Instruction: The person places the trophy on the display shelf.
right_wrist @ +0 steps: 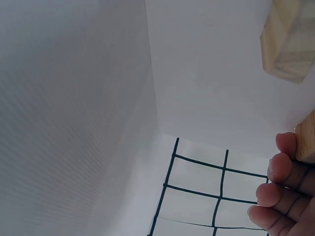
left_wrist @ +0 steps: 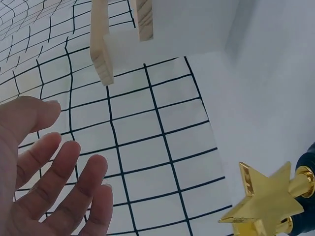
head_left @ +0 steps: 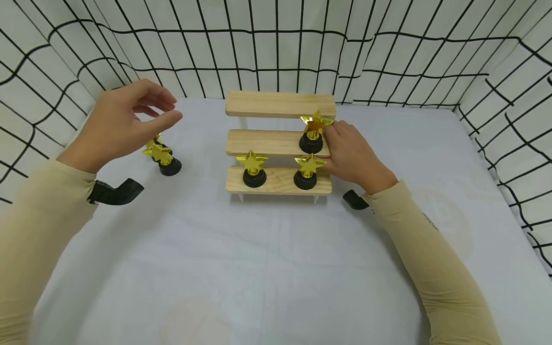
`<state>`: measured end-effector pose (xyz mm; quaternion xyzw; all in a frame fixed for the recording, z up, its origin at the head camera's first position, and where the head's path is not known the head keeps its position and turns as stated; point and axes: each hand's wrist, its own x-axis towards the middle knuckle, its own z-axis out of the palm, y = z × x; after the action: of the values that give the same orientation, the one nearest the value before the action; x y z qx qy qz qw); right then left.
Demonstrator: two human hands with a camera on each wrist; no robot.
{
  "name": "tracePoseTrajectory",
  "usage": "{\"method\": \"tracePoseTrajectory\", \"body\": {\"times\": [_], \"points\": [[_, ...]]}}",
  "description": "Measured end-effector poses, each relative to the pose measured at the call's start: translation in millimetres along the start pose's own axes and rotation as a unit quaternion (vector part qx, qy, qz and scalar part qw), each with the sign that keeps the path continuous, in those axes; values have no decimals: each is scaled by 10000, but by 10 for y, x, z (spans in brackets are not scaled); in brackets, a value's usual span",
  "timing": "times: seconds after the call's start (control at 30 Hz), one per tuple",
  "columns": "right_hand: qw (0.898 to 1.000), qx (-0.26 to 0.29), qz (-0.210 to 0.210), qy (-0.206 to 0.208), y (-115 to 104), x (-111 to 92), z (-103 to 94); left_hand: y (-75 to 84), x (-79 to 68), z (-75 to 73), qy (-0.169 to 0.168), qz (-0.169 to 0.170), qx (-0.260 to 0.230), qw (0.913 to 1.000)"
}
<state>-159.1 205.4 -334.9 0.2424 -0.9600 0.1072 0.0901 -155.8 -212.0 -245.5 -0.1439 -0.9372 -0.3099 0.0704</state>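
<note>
Boards [head_left: 246,142] of pale wood form the three tiers of a stepped rack [head_left: 276,104], which stands on a white cloth [head_left: 258,268]. Small trophies, each a gold star over a round black base, are set on it: a lower-left trophy [head_left: 254,178] and a lower-right trophy [head_left: 305,180] upright on the rack's front board, and a middle trophy [head_left: 311,143] at the right end of its middle board, straight behind the lower-right one.

To the left of the rack, well apart from it, a nearer trophy [head_left: 170,166] stands on the cloth, and a farther trophy [head_left: 153,140] sits just behind it, partly covered by the first and by the left hand [head_left: 125,120]. That hand hangs above the pair, left of the rack, with thumb and fingers wide apart and slightly bent, holding nothing.

The right hand [head_left: 351,155] is at the rack's right end, beside the middle trophy. The right wrist view shows a fingertip against the end of a board; the thumb is hidden there, so I cannot tell whether the hand grips the rack or the middle trophy.

Beige sleeves [head_left: 431,254] cover both arms in front of the rack, and black wire mesh [head_left: 277,31] rises behind it and to both sides.
</note>
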Motion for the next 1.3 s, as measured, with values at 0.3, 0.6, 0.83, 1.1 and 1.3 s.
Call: {"method": "tracePoseTrajectory", "body": {"times": [0.3,0.6,0.83,1.1,1.3], "points": [[10000,66,23,0,-4,6,3,-285,-150,18,151,-543,-488,9972],[10000,77,29,-40,11,-2,-6,-538,-260,209,365,-744,-935,9922],[9999,106,-14,-23,16,-6,6,-721,-334,302,491,-583,-1536,9852],[9999,124,16,-36,15,1,22,-875,-376,340,280,-715,-2008,9766],[9998,141,49,-109,20,-7,15,-955,-371,375,85,-879,-1964,9765]]}}
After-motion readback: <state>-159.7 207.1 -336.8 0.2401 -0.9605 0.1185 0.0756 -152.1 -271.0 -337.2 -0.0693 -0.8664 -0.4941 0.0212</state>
